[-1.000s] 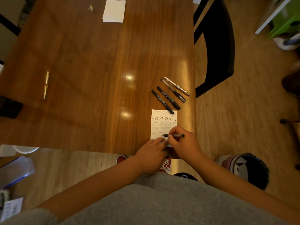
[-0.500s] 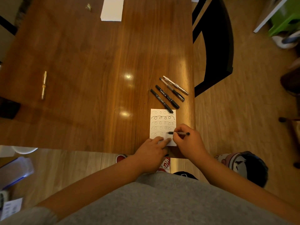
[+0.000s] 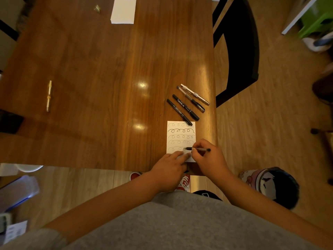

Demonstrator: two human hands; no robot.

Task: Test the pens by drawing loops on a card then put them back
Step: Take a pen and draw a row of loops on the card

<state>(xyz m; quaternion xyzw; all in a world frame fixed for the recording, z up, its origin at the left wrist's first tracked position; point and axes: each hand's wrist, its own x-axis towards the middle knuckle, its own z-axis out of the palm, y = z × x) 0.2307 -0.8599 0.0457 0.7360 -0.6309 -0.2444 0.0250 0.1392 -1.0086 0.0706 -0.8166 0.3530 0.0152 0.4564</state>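
A white card with several rows of drawn loops lies near the table's front right corner. My right hand pinches a thin black pen, its tip on the card's lowest loop row. My left hand presses flat fingers on the card's bottom edge. Just beyond the card several pens lie side by side on a slant: two black markers, a clear pen with black grip and a white pen.
The wooden table also holds a stack of blank cards at the far edge, a gold pen at the left and a small scrap. A black chair stands right of the table. A cap lies on the floor.
The pen tip has travelled rightward along the lowest row, leaving more loops. My left hand has stayed pressed on the card.
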